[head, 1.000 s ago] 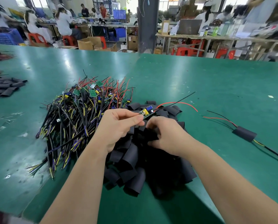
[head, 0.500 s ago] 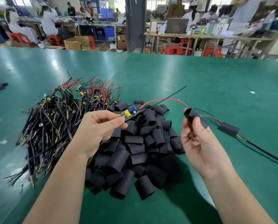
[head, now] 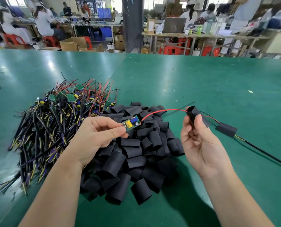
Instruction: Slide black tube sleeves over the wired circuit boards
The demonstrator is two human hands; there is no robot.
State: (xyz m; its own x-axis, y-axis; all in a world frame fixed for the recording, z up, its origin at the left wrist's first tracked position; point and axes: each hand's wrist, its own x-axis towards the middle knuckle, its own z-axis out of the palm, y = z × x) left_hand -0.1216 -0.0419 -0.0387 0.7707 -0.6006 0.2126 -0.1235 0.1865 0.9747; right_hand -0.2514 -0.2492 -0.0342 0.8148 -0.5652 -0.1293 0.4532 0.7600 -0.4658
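Black tube sleeve (head: pixel 194 116) being pinched between thumb and fingers of right hand (head: pixel 200 141), open mouth facing red lead wire (head: pixel 161 111), likely for threading; small green circuit board (head: pixel 131 123) being clamped in fingertips of left hand (head: pixel 97 136) above heap of loose black sleeves (head: pixel 133 161), lead arching across. Sleeved board (head: pixel 226 129) lying nearby on green table (head: pixel 202 79).

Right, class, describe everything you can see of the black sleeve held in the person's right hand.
The black sleeve is a short matte tube, slightly flattened, seemingly thin flexible plastic. The right hand pinches it, tilted, open end up-left. The red wire from the circuit board reaches that opening; whether it enters is unclear.
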